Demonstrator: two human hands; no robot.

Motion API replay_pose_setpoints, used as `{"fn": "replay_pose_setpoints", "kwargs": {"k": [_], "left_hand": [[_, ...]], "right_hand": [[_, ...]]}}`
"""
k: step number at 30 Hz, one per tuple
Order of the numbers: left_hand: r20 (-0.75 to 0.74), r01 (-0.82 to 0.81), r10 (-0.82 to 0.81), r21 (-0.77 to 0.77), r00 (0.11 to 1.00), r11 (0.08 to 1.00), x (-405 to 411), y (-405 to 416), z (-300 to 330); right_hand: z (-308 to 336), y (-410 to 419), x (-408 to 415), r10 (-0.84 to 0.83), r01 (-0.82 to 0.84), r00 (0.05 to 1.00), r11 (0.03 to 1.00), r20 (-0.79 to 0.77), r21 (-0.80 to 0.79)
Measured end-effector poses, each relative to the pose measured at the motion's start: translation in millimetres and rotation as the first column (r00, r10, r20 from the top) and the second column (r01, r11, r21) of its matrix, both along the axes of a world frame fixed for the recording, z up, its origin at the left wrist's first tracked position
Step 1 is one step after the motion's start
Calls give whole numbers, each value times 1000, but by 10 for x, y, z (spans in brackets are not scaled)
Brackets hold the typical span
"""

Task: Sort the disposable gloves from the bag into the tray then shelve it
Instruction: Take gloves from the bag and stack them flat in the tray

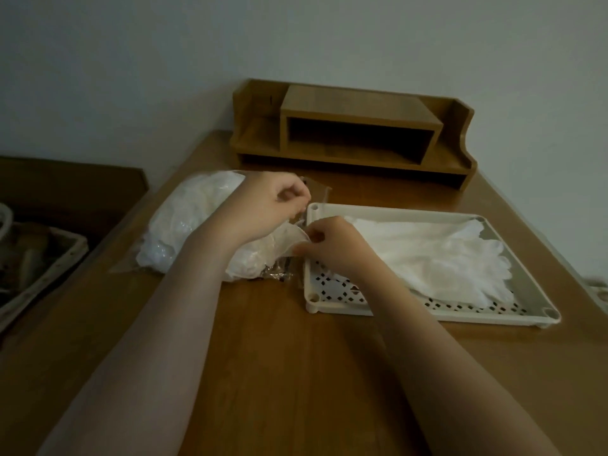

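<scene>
Here we pinch one thin, floppy, see-through plastic glove (289, 236) with both our left hand (273, 205) and right hand (332, 245), best held by its edge.

Two bare forearms come into view from the bottom edge, long and slender; no sleeve shows on either; the left hand (271, 200) is uncovered, no ring, no watch, no wristband; the right hand (332, 240) likewise, wrist plain; nails too dim to make out.
</scene>
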State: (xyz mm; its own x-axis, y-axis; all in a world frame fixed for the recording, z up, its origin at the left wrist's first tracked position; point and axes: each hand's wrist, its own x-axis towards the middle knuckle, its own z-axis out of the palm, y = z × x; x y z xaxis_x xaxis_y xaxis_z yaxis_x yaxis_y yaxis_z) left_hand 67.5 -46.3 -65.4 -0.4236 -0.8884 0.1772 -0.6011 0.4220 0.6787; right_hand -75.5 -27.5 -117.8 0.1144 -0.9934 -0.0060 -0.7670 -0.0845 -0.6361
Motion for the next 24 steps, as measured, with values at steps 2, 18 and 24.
{"fn": "replay_pose_setpoints", "kwargs": {"k": [2, 18, 24], "left_hand": [[145, 61, -61, 7, 988, 998, -2, -5, 4], [457, 57, -86, 75, 885, 996, 82, -51, -12], [726, -75, -14, 91, 687, 993, -8, -98, -157]], "right_hand": [[-5, -5, -66, 21, -22, 999, 999, 28, 24], [97, -17, -323, -356, 230, 491, 933, 795, 276], [117, -8, -404, -397, 102, 0, 913, 918, 395]]}}
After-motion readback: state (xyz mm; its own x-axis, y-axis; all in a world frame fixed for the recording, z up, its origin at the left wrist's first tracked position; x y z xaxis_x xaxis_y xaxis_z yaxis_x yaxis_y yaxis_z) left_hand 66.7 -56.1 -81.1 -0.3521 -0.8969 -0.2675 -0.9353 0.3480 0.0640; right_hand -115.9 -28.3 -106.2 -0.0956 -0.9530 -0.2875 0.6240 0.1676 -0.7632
